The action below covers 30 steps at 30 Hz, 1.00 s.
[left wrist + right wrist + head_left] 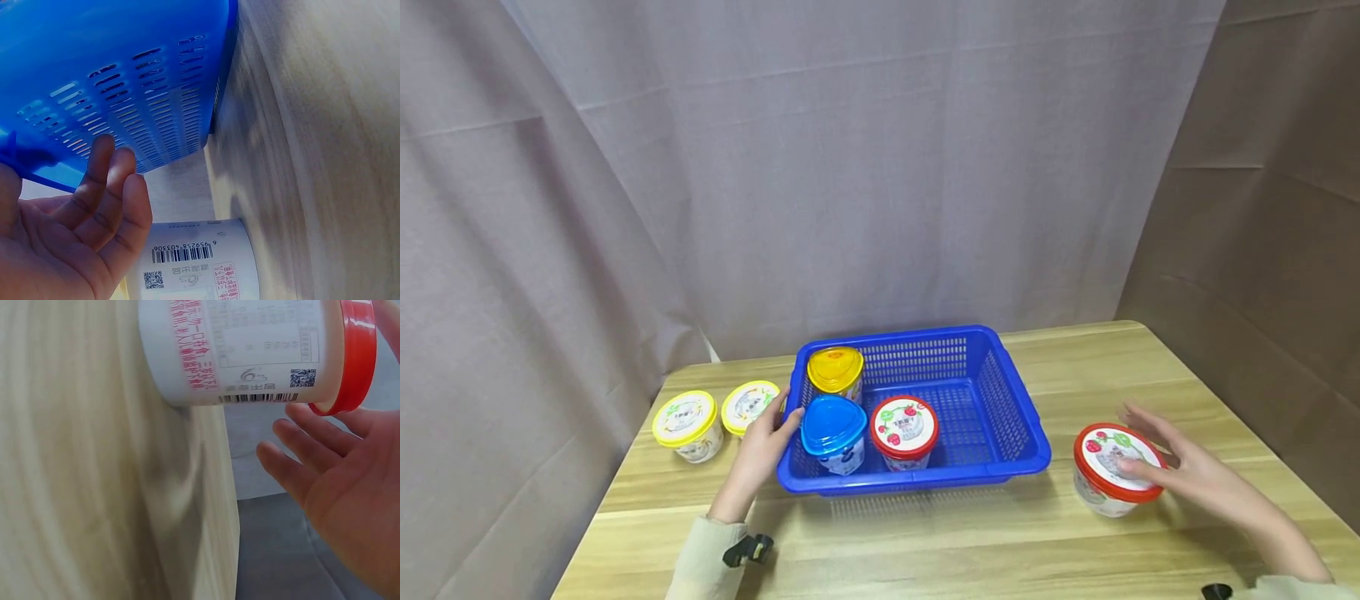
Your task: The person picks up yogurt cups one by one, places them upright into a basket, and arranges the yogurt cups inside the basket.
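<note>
- my right hand [1198, 475], lower right: fingers loose around the red-lidded tub [1108, 471], not clamped
- tub's upright, just left of that palm, so right's nearer
- my left hand [762, 446], left of centre: pinching the blue basket's [955, 475] rim
- basket's lower middle, left of tub, long axis sideways

Head view: L hand [758, 454] hides pt of 1 yellow-lid tub [747, 406], R hand's [1198, 479] thumb covers some print on the rightmost red-lid tub [1105, 467], & blue-lid tub [833, 429] blocks lower pt of orange-lid tub [835, 367]. L wrist: basket [94, 37] cut off at top & left edges. R wrist: rightmost red-lid tub cut off at top, tiny label txt too small/blurred to read.
</note>
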Motion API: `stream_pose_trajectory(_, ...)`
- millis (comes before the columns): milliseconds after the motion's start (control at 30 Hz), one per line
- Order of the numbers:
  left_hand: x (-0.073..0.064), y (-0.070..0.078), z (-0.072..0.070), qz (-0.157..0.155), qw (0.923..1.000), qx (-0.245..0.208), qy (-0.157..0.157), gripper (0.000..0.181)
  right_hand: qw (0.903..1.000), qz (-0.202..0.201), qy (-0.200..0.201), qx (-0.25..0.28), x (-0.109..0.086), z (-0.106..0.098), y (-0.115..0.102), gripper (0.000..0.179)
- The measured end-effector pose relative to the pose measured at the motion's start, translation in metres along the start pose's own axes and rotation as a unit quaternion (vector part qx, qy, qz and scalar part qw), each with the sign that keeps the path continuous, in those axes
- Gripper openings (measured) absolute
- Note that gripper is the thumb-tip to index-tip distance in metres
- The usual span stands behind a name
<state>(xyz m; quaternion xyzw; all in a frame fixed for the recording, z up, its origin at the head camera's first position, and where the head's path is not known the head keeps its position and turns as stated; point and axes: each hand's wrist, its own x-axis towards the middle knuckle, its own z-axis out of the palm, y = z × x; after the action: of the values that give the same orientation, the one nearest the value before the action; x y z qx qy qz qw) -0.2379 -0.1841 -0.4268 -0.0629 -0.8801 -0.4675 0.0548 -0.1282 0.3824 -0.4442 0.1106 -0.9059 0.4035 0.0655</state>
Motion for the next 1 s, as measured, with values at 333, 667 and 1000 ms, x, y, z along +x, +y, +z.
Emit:
stream_pose_trajectory(333, 0.003, 0.003, -0.001, 0.003, 1.0000, 0.008, 0.002, 0.061, 0.9995, 0.024, -0.014, -0.015, -0.009, 0.004, 0.005, 0.084)
stream_pose_trajectory(667, 0.000, 0.001, 0.001, -0.001, 1.0000, 0.006, 0.001, 0.060, 0.9992, 0.028, -0.028, 0.001, -0.015, 0.008, 0.008, 0.087)
stream_pose_trajectory(1000, 0.001, 0.001, 0.000, 0.006, 1.0000, 0.005, 0.000, 0.061, 0.9992, 0.016, -0.035, 0.008, -0.020, 0.011, 0.010, 0.097)
